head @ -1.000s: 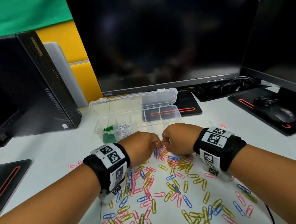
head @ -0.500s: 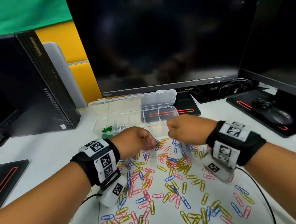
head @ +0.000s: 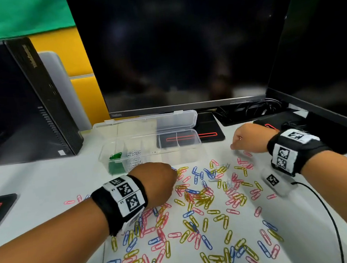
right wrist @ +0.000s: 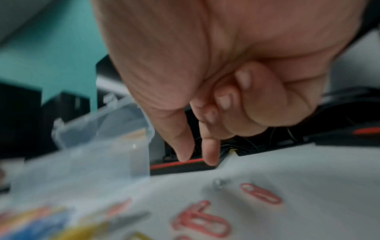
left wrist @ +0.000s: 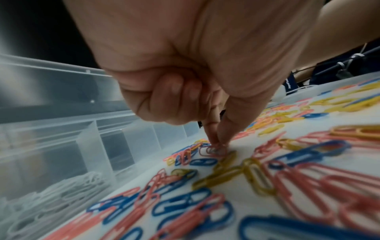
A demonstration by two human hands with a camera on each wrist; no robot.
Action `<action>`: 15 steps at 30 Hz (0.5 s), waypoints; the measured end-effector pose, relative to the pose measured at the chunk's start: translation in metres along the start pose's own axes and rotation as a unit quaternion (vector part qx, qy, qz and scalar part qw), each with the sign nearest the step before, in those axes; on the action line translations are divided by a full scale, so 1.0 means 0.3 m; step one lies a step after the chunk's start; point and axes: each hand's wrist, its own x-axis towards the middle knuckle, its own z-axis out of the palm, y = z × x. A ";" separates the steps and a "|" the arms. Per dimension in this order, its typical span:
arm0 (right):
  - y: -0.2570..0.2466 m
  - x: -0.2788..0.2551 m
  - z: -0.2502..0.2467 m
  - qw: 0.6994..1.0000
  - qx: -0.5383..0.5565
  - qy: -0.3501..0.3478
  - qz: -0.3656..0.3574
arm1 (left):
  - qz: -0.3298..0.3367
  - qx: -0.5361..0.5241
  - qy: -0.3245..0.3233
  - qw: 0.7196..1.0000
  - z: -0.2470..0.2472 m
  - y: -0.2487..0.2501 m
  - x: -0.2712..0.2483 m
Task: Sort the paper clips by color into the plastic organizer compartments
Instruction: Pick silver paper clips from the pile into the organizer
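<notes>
Organizer (head: 193, 156) sits before the monitor (head: 183, 48), behind the scattered clips (head: 202, 199).

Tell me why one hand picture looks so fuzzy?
The right wrist view is smeared with motion blur: the right hand and the pink clips look soft. The left wrist view is sharper near the fingertips, blurry at its edges. The head view is clear.

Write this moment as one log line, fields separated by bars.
left hand pinches pink clip | right hand empty, over table | organizer: green, white filled
</notes>
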 end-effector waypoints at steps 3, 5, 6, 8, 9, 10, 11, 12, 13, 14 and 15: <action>-0.024 0.025 0.015 0.998 -0.064 0.008 0.019 | 0.005 -0.053 0.016 0.998 -0.019 -0.008 -0.009; -0.035 0.041 0.028 0.995 -0.097 -0.003 0.025 | 0.009 -0.162 0.118 0.980 -0.049 -0.043 -0.007; -0.039 0.047 0.036 0.994 -0.110 -0.010 0.022 | -0.015 -0.229 0.169 0.958 -0.062 -0.079 -0.009; -0.052 0.043 0.042 0.991 -0.128 -0.023 0.015 | -0.145 -0.365 0.163 0.905 -0.078 -0.166 -0.017; -0.061 0.033 0.041 0.991 -0.133 -0.030 0.010 | -0.206 -0.407 0.151 0.877 -0.083 -0.210 -0.023; -0.076 0.018 0.035 0.990 -0.138 -0.038 0.004 | -0.249 -0.437 0.158 0.850 -0.082 -0.256 -0.027; -0.100 -0.007 0.023 0.989 -0.142 -0.049 -0.004 | -0.275 -0.471 0.168 0.821 -0.086 -0.289 -0.031; -0.128 -0.030 0.012 0.988 -0.142 -0.056 -0.016 | -0.288 -0.516 0.178 0.787 -0.082 -0.314 -0.029; -0.159 -0.054 -0.003 0.988 -0.137 -0.054 -0.037 | -0.295 -0.582 0.179 0.736 -0.092 -0.324 -0.033; -0.196 -0.078 -0.018 0.989 -0.121 -0.053 -0.062 | -0.297 -0.644 0.174 0.684 -0.092 -0.334 -0.032; -0.237 -0.100 -0.033 0.990 -0.091 -0.054 -0.093 | -0.293 -0.689 0.160 0.643 -0.095 -0.335 -0.037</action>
